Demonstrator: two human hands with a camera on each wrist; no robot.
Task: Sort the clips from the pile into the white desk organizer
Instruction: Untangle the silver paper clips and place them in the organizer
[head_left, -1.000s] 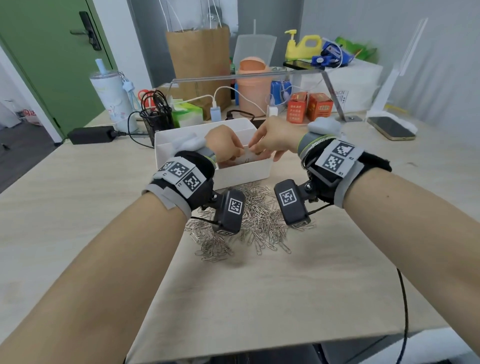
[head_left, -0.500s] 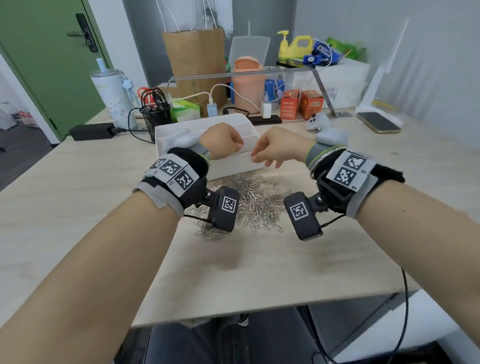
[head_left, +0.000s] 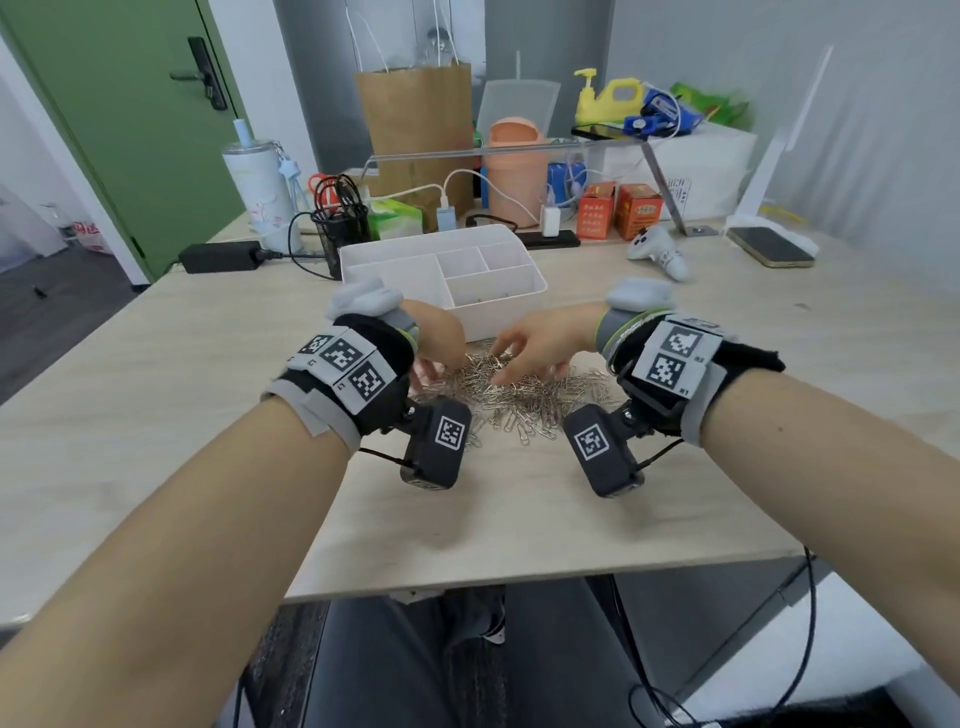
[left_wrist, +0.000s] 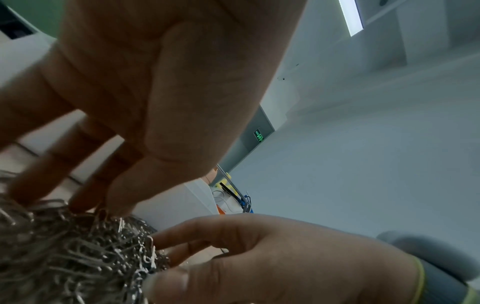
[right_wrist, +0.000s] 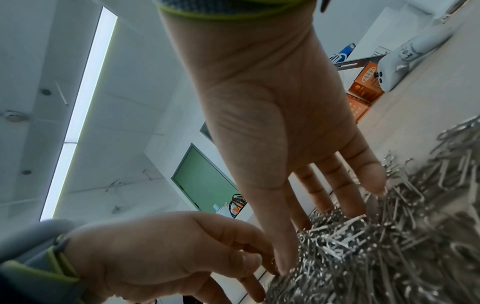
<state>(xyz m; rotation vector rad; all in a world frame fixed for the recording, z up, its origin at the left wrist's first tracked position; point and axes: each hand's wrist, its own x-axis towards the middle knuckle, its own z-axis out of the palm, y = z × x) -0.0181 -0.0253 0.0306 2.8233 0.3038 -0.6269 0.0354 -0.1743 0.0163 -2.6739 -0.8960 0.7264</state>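
Both hands, the left hand (head_left: 439, 340) and right hand (head_left: 540, 345), reach loose-fingered into the clip pile (head_left: 524, 392) gripping nothing visible, just before the white desk organizer (head_left: 395, 270), where interlocked clips may likely drag extras out

a loose pile of silver wire clips (head_left: 524, 395) lies spread on the counter (head_left: 208, 415) right under both grips. the white desk organizer (head_left: 441, 275) stands upright just beyond them, a few clips in its near compartment.
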